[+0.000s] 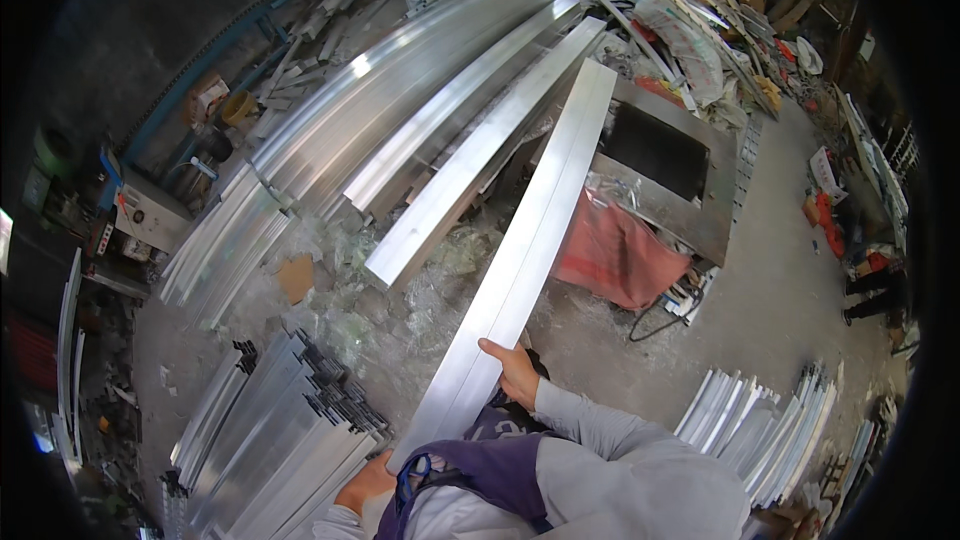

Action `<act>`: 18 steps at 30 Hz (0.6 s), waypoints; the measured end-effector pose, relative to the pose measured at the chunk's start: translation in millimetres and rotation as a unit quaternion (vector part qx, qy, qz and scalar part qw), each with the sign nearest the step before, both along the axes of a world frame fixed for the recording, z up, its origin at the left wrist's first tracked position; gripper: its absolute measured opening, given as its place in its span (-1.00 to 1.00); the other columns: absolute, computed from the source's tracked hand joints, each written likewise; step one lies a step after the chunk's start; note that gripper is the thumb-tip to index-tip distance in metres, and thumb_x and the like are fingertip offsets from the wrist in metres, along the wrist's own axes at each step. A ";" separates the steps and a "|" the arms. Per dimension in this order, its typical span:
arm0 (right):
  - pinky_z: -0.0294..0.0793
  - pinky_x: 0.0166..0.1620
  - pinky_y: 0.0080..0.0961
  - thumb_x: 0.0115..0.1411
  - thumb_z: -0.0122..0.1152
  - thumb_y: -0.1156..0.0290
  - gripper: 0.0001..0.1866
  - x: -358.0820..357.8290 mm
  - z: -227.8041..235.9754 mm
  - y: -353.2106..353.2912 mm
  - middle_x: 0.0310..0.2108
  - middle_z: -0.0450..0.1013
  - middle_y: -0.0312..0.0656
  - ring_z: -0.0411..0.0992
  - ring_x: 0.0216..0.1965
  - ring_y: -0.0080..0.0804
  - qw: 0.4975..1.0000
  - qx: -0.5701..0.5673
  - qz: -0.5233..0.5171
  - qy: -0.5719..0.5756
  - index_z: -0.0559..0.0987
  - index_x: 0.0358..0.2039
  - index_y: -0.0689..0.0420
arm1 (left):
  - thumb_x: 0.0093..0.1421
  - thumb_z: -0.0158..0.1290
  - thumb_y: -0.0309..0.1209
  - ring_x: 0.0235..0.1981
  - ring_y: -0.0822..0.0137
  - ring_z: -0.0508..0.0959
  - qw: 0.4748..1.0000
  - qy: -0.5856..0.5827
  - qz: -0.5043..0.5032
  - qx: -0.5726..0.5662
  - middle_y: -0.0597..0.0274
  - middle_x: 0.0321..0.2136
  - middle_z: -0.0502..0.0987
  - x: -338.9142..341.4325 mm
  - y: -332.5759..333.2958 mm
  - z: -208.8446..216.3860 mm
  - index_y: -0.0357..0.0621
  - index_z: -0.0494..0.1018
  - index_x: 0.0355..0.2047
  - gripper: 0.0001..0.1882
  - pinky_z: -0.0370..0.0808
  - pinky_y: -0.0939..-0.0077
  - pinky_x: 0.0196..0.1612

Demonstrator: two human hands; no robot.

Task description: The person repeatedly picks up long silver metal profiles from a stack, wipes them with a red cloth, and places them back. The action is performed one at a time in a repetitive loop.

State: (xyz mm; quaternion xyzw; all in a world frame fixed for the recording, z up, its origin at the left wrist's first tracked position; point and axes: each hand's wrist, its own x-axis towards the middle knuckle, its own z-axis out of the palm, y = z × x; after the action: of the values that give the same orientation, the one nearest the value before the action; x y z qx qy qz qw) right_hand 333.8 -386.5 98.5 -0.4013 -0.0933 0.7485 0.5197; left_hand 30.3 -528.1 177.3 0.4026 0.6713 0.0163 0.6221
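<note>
A long silver aluminium profile (528,230), with a thin line along its face, runs from my body up and away to the right. My right hand (517,374) grips its right edge, thumb on the top face and the other fingers hidden underneath. Close to my body, my left hand (368,482) holds the near end at its left side; part of that hand is out of sight below the profile. The far end of the profile lies beside a metal frame with a dark opening (657,150). To the left, another silver bar (480,155) lies roughly alongside it.
Long aluminium profiles (350,105) are stacked at the far left. Bundled profiles (270,440) lie at the near left, more (760,430) at the near right. Crumpled clear plastic film (400,320) covers the floor between. A red cloth (620,255) hangs by the metal frame.
</note>
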 end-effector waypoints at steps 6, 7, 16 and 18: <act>0.45 0.09 -0.24 0.14 0.31 0.49 -0.42 6.7 1.0 141.4 0.06 0.41 -0.03 0.41 0.07 -0.16 0.999 -0.037 -0.025 0.019 0.33 0.15 0.29 | 0.20 0.04 -0.51 -0.09 -0.01 0.56 0.913 0.178 -0.020 0.366 -0.03 -0.08 0.53 -16.7 54.3 -77.7 -0.19 0.29 0.20 -0.48 0.46 0.20 -0.06; 0.47 0.07 -0.24 0.13 0.32 0.49 -0.43 4.2 0.0 166.0 0.05 0.42 -0.03 0.42 0.05 -0.16 0.999 -0.032 -0.038 0.018 0.34 0.14 0.29 | 0.21 0.05 -0.49 -0.10 0.02 0.56 0.877 0.265 -0.073 0.393 -0.01 -0.09 0.53 -29.0 48.9 -93.1 -0.18 0.29 0.20 -0.48 0.47 0.21 -0.08; 0.51 0.00 -0.28 0.09 0.35 0.51 -0.48 42.0 -34.2 342.9 -0.05 0.48 0.01 0.48 -0.02 -0.15 0.993 -0.008 -0.121 -0.002 0.40 0.05 0.33 | 0.23 0.07 -0.36 -0.12 0.13 0.53 0.684 0.616 -0.084 0.380 0.11 -0.08 0.50 -48.2 81.0 -67.0 -0.06 0.25 0.26 -0.42 0.41 0.22 -0.08; 0.51 0.00 -0.29 0.09 0.35 0.51 -0.47 47.7 -42.4 367.1 -0.04 0.48 0.00 0.48 -0.02 -0.16 0.991 0.020 -0.131 0.001 0.40 0.07 0.33 | 0.23 0.06 -0.35 -0.10 0.12 0.51 0.748 0.578 -0.044 0.323 0.11 -0.07 0.49 -45.2 112.7 -50.8 -0.04 0.24 0.27 -0.42 0.39 0.21 -0.05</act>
State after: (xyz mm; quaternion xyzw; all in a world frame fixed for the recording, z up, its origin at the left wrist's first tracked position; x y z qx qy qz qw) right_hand 381.5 -19.4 56.2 -0.3995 -0.0540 0.6720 0.6213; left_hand -14.9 -415.4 126.5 0.5407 0.8390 -0.0314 -0.0520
